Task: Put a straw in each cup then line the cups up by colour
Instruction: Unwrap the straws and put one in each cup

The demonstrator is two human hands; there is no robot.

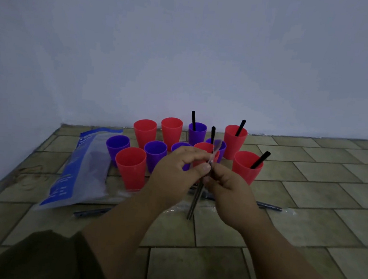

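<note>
Several red and purple cups stand clustered on the tiled floor near the wall. Black straws stick out of the back purple cup (197,133), the back right red cup (234,141), the front right red cup (247,167) and a purple cup (221,149) behind my hands. The front left red cup (130,167) holds no straw. My left hand (176,171) and my right hand (230,187) meet in front of the cups. Both pinch a wrapped straw (196,199) near its top, and its clear wrapper end sticks up above my fingers.
A blue and clear plastic bag (81,171) lies on the floor left of the cups. Wrapped straws (268,206) and loose clear wrappers lie on the tiles under and beside my hands. The pale wall stands right behind the cups.
</note>
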